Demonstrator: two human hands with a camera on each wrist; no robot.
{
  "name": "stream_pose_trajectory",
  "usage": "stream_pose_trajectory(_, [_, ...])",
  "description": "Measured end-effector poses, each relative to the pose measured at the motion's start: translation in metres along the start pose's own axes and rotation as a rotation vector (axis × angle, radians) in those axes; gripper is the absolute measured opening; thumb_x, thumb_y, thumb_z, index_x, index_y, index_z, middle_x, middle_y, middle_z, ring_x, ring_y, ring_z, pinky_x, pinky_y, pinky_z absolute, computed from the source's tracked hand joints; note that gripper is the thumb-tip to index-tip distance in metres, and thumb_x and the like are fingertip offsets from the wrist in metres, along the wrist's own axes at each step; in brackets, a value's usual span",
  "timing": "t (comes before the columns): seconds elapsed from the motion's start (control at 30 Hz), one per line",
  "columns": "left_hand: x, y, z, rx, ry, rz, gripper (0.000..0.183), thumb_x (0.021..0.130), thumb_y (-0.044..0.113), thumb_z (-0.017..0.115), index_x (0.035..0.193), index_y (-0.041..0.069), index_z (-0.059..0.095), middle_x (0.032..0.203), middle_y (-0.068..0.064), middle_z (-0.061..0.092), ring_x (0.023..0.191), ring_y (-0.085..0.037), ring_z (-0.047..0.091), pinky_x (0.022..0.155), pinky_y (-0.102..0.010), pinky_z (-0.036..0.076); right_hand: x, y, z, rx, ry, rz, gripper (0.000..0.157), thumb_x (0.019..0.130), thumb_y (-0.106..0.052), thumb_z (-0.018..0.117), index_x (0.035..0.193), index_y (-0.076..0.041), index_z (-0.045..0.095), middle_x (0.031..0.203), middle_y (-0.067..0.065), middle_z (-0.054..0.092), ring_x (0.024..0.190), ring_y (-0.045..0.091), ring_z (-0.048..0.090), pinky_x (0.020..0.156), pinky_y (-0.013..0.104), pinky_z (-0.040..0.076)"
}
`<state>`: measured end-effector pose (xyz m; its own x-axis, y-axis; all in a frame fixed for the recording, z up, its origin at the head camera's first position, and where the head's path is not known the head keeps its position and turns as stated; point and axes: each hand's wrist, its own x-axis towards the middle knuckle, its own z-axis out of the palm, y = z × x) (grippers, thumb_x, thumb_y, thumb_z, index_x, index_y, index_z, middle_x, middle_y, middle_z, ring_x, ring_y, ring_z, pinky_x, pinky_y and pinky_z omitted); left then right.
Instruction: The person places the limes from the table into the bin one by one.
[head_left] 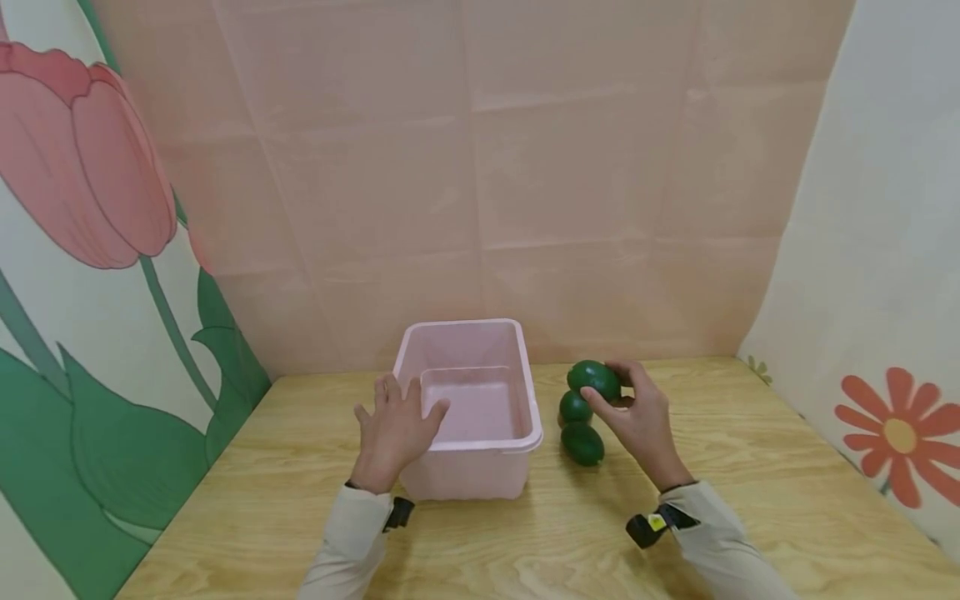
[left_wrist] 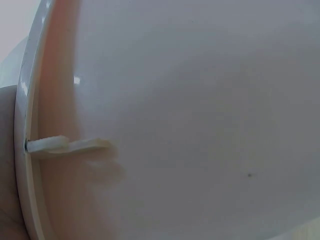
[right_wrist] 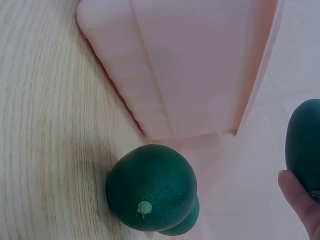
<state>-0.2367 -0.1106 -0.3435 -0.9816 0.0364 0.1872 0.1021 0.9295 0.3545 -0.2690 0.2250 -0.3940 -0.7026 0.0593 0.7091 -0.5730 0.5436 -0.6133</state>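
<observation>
A pink plastic bin (head_left: 465,471) stands on the wooden table; its inner floor shows bare. Over its near left rim, my left hand (head_left: 397,429) rests with fingers spread. The left wrist view is filled by the bin's wall (left_wrist: 200,110), with a bit of the hand at the left edge. To the right of the bin, my right hand (head_left: 637,412) pinches a dark green avocado (head_left: 592,379) between thumb and fingers, raised off the table in the right wrist view. Two more avocados lie on the table: one nearer (head_left: 582,443), one behind it (head_left: 576,407).
The wooden table (head_left: 247,500) reaches back to a creased pinkish-beige sheet (head_left: 585,183). Flower-printed panels stand at the left (head_left: 97,208) and right (head_left: 877,275). Each wrist wears a black strapped camera.
</observation>
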Motion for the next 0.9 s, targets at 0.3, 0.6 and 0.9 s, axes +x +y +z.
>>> stream_pose_trajectory(0.3, [0.0000, 0.0001, 0.0003, 0.001, -0.003, -0.002, 0.072, 0.102, 0.055, 0.044, 0.153, 0.005, 0.039, 0.159, -0.034, 0.019, 0.149, -0.047, 0.010, 0.105, -0.080, 0.010, -0.0003, -0.0039, -0.0002, 0.006, 0.001, -0.012, 0.049, 0.084, -0.014, 0.082, 0.123, 0.002, 0.057, 0.113, 0.012, 0.064, 0.096, 0.016, 0.058, 0.068, 0.011, 0.051])
stream_pose_trajectory(0.6, [0.0012, 0.0004, 0.0002, 0.006, 0.006, 0.005, 0.072, 0.102, 0.056, 0.043, 0.152, 0.005, 0.040, 0.158, -0.034, 0.020, 0.149, -0.047, 0.011, 0.105, -0.080, 0.010, 0.0005, -0.0055, 0.0002, 0.009, 0.009, -0.026, 0.050, 0.083, -0.014, 0.083, 0.123, 0.002, 0.057, 0.114, 0.012, 0.063, 0.098, 0.018, 0.058, 0.071, 0.011, 0.051])
stream_pose_trajectory(0.9, [0.0027, -0.0008, 0.0023, 0.018, 0.000, 0.001, 0.072, 0.102, 0.057, 0.043, 0.152, 0.005, 0.040, 0.158, -0.033, 0.020, 0.149, -0.046, 0.011, 0.105, -0.080, 0.011, 0.0008, -0.0077, 0.0012, 0.002, 0.007, -0.030, 0.051, 0.083, -0.014, 0.083, 0.123, 0.003, 0.056, 0.114, 0.013, 0.063, 0.098, 0.020, 0.059, 0.071, 0.010, 0.050])
